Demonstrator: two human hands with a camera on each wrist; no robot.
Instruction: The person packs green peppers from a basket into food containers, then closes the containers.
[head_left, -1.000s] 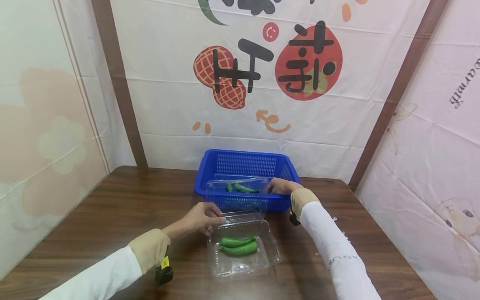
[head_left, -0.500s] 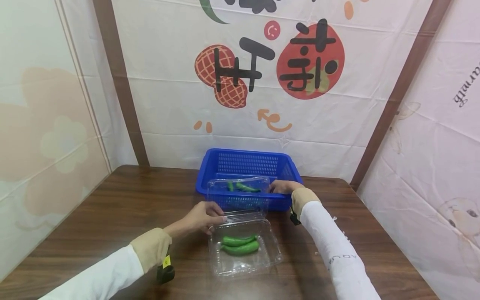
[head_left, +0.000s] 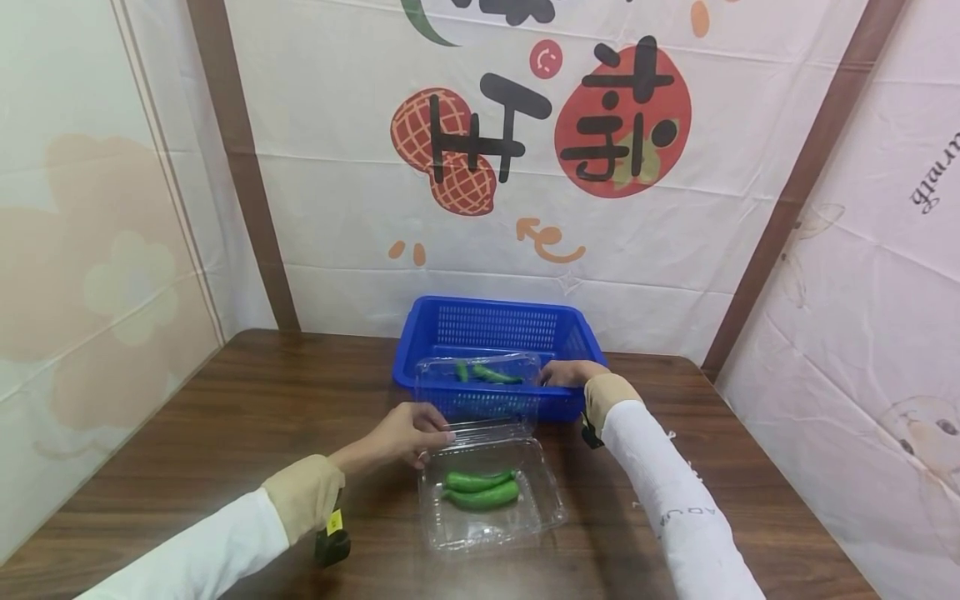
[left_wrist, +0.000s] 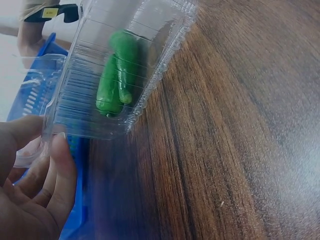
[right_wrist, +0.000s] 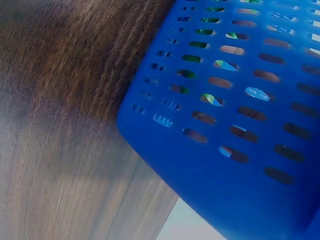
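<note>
Inside the basket [head_left: 497, 327] sits the right hand [head_left: 567, 373], grip hidden; the left hand [head_left: 408, 432] pinches the container [head_left: 487, 455].

over there on the table [head_left: 225, 450], a basket [head_left: 495, 327] sits at the back before the wall cloth [head_left: 337, 208], an opened box [head_left: 521, 523] in front of it with two peppers [head_left: 482, 495] inside, the left hand [head_left: 403, 432] at the box's left, the right hand [head_left: 567, 373] in the basket's right end.
</note>
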